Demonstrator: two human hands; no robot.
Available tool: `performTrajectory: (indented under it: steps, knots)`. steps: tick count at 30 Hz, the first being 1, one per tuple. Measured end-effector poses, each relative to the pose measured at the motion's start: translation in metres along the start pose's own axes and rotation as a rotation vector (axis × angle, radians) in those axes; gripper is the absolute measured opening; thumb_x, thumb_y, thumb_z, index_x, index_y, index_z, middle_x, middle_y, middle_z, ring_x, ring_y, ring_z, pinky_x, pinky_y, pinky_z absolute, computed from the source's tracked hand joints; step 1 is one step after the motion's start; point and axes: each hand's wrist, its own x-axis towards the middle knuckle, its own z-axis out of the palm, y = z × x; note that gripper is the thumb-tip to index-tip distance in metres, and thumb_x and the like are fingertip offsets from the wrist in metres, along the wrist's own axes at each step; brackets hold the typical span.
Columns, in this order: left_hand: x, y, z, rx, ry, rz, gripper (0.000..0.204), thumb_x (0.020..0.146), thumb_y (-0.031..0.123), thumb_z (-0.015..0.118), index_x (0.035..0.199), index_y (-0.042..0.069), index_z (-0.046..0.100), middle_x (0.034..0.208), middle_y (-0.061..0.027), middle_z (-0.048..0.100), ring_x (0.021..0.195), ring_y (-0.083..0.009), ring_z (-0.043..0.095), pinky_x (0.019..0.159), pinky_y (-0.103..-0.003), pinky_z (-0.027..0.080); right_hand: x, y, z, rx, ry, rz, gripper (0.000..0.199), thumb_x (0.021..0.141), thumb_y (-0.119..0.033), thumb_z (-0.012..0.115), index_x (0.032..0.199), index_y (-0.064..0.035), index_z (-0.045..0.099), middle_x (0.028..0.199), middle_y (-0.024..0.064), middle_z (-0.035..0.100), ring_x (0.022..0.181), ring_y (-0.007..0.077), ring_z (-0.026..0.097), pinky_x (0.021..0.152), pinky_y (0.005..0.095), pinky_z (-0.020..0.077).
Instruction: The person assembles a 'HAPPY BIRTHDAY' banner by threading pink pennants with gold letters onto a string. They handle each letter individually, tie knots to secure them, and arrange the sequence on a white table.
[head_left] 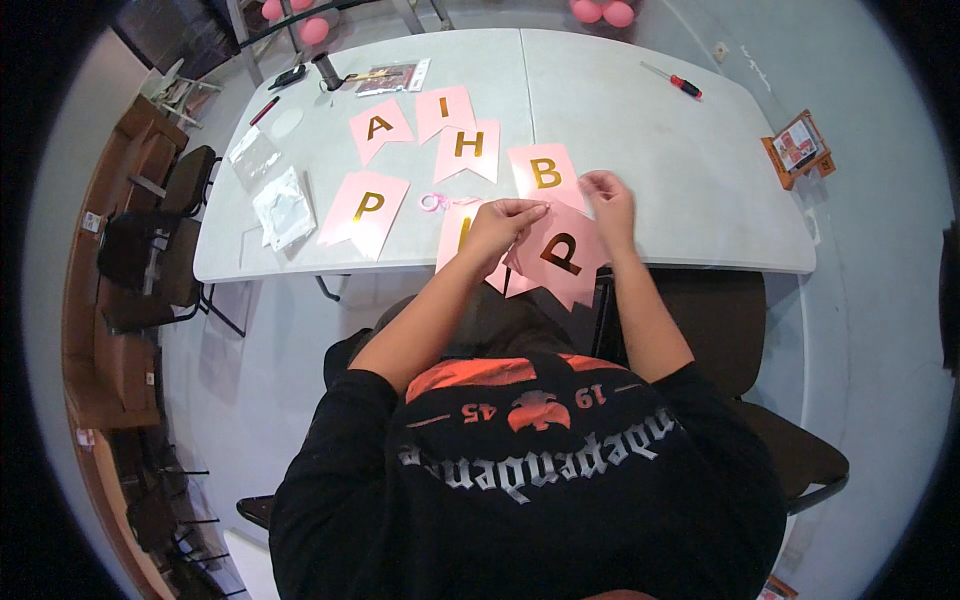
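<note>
My left hand [503, 226] pinches the top edge of a pink swallowtail banner card [572, 258] with a gold letter, held tilted over the table's near edge. Beside that card's upper right corner is my right hand [612, 204], its fingers curled together; anything between them is too small to make out. Just beyond lies another pink card [543, 168], partly behind the held one. A further card [452, 222] sits partly under my left hand. Close to it rests a small roll of pink ribbon [432, 202].
More pink cards [365, 212] lie left on the white table [640, 130]. Clear plastic packets [285, 208], a red pen [264, 111], a dark cylinder [326, 72] and a flat packet [392, 77] are farther left. A screwdriver [684, 87] and a small wooden stand [798, 150] are right.
</note>
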Motion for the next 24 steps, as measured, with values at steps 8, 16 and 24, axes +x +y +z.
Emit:
performTrajectory:
  steps: [8,16,24]
  knots:
    - [-0.002,-0.009,-0.003,-0.060,0.059,-0.043,0.026,0.082,0.026,0.067,0.094,0.003,0.067,0.063,0.0035,0.056,0.049,-0.0041,0.045,0.046,-0.018,0.034,0.031,0.026,-0.048,-0.198,-0.300,0.297,0.047,0.076,-0.010,0.066,0.120,-0.0052,0.048,0.090,0.0106,0.065,0.080,0.0173,0.061,0.072,0.0303,0.0471]
    - [-0.012,0.005,0.005,0.002,0.098,0.144,0.023,0.083,0.025,0.066,0.093,0.005,0.068,0.079,0.0030,0.064,0.052,-0.0019,0.038,0.047,-0.017,0.029,0.015,-0.045,-0.057,-0.273,-0.577,0.137,0.033,0.083,-0.009,0.060,0.114,0.0000,0.053,0.092,0.0047,0.060,0.085,0.0090,0.054,0.077,0.0241,0.0445]
    - [-0.056,0.050,0.006,-0.001,0.069,0.209,0.022,0.085,0.023,0.063,0.097,0.005,0.064,0.083,-0.0014,0.067,0.053,0.0007,0.038,0.046,-0.016,0.028,0.001,-0.069,-0.078,0.598,-0.300,0.380,0.025,0.086,-0.004,0.055,0.110,0.0038,0.054,0.097,0.0092,0.062,0.085,0.0129,0.060,0.076,0.0231,0.0492]
